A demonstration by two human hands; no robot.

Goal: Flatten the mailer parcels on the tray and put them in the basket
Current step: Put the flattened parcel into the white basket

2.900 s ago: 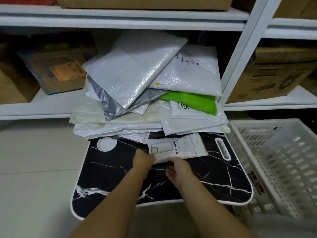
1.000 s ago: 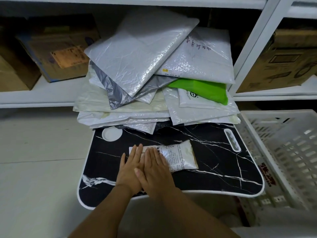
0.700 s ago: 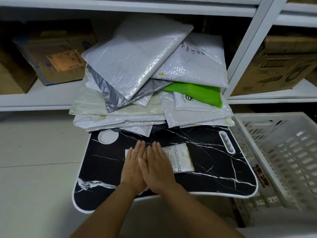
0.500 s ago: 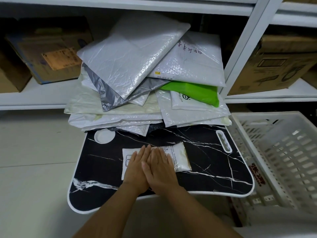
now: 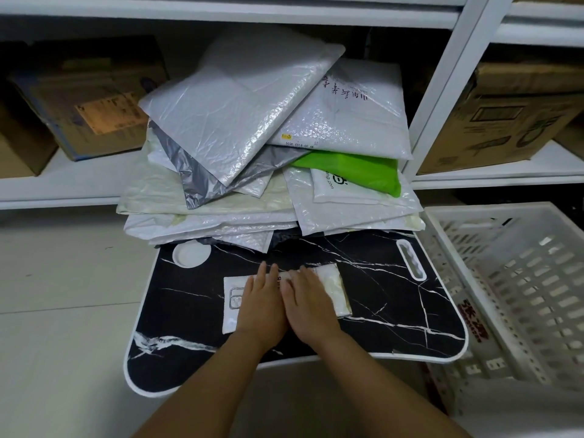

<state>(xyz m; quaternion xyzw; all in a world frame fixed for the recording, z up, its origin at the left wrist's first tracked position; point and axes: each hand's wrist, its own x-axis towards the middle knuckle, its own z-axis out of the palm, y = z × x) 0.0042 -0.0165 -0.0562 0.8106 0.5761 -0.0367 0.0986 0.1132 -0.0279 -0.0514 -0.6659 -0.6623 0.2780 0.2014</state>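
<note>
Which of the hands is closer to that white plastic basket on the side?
The right hand. It presses the right part of the small white mailer parcel, on the side toward the white slotted plastic basket; the left hand lies beside it, farther off.

White metal shelving (image 5: 442,90) spans the far side, holding cardboard boxes (image 5: 512,121); pale tiled floor (image 5: 57,311) lies near left.

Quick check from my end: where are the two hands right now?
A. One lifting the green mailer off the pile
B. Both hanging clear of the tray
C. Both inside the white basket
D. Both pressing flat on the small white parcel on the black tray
D: the left hand and right hand lie palm-down side by side on the small white parcel, which rests on the black tray.
</note>
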